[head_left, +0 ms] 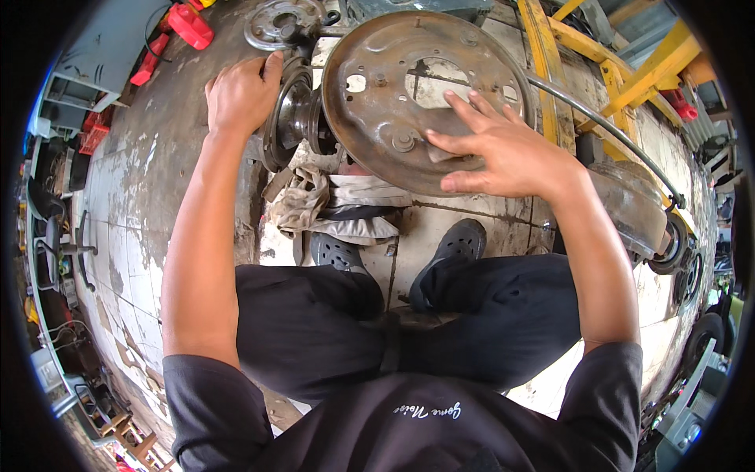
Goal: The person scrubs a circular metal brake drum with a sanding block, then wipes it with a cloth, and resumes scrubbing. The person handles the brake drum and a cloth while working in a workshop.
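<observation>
The rust-brown brake backing plate [370, 102] stood in front of me at the far side of the tiled floor [440, 224], its round face toward me, with a large hole in the middle and smaller ones about it. My right hand [515, 161] lay palm down over its lower right part, the fingers [454, 143] open and spread, closed on nothing, my thumb near the rim. My left hand [240, 98] was at the dark flanged hub [291, 118] just beside the plate's left edge; its fingers were bent away from me, and I cannot tell whether they gripped it.

Beyond that hub, a smaller metal disc [279, 27] lay toward the floor's far left. A long metal bar [609, 118] ran from the plate's right edge toward a rusty rounded housing [629, 204] on the floor's right side, passing in front of a yellow metal frame [539, 71]. Below the plate, a crumpled pale rag [303, 200] lay on the tiles, near my dark clogs [460, 244].
</observation>
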Action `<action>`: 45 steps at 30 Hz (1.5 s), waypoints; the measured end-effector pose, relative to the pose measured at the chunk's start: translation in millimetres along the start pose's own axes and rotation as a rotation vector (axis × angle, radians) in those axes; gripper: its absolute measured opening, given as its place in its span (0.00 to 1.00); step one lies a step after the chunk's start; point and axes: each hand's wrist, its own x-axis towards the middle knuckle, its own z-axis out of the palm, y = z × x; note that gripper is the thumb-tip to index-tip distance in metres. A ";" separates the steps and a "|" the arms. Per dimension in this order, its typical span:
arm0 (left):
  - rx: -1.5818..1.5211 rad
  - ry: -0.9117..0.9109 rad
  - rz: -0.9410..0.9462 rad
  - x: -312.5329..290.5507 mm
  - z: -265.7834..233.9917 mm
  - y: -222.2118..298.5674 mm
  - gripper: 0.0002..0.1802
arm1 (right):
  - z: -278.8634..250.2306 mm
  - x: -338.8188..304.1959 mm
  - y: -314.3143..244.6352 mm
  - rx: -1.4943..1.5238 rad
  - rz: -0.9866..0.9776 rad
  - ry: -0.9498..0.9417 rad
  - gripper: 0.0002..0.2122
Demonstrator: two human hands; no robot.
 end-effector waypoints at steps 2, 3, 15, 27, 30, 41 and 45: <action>0.007 -0.005 -0.003 -0.1 3.1 -3.0 0.31 | 6.3 10.2 -0.9 0.060 -0.034 0.025 0.35; 0.019 -0.006 -0.011 -1.5 3.0 -6.2 0.30 | 8.1 16.2 -1.7 0.092 -0.061 0.041 0.34; -0.005 0.012 -0.015 -5.5 2.8 -3.3 0.30 | 5.1 10.1 -1.2 0.088 -0.040 -0.001 0.33; -0.009 0.034 0.027 -7.0 4.4 -2.5 0.30 | -14.9 -1.8 9.2 0.088 -0.004 -0.172 0.33; 0.021 -0.010 0.004 -1.6 -2.2 2.9 0.30 | -1.4 6.2 4.5 0.102 -0.058 -0.032 0.33; 0.000 0.022 0.011 -2.6 2.5 0.3 0.30 | 2.3 7.9 3.7 0.102 -0.064 0.018 0.31; -0.007 0.027 0.012 -5.8 4.4 -4.4 0.30 | -8.7 1.0 9.5 0.113 -0.009 -0.080 0.32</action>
